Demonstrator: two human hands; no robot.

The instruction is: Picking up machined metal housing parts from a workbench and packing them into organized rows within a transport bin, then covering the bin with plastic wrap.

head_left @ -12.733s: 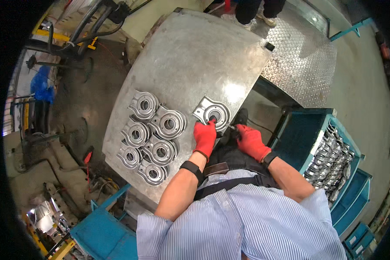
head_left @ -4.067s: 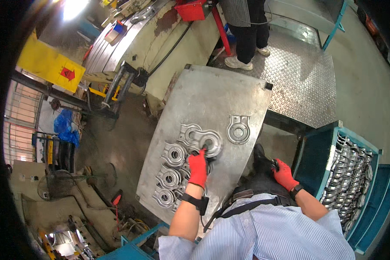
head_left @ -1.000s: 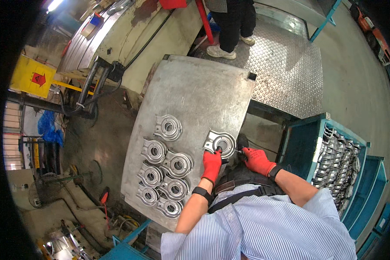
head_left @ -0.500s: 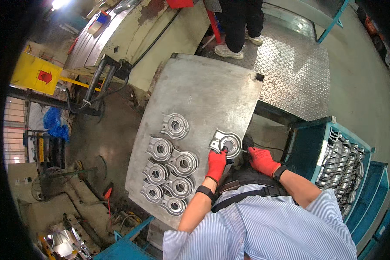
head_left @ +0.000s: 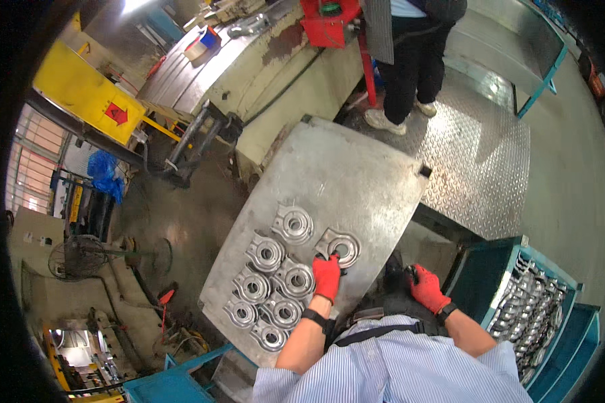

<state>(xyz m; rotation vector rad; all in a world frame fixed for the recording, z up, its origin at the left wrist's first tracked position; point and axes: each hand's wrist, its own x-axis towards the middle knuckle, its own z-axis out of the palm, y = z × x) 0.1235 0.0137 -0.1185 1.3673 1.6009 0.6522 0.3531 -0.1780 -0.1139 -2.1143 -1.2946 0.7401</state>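
Grouped ring brackets (head_left: pixel 265 281): stamped metal, lying on the steel surface (head_left: pixel 356 171).
Left hand (head_left: pixel 327 279): red-gloved, appears to pinch the near edge of the single bracket (head_left: pixel 346 239).
Single bracket: judged stiff, fairly heavy, slick; grip at ring rim or tab. Located over the surface, at the left fingertips, apart from the right hand (head_left: pixel 427 289).
Right hand: fingers curled; contents cannot be told.

Metal parts (head_left: pixel 261 294) lie grouped on the table (head_left: pixel 363 168) along its left edge, down toward the near left corner. Nearer the right edge is a separate part (head_left: pixel 353 247), the left hand (head_left: pixel 327 277) on its near side. Right of the table, a bin (head_left: pixel 484 275) holds more parts (head_left: pixel 531 299).
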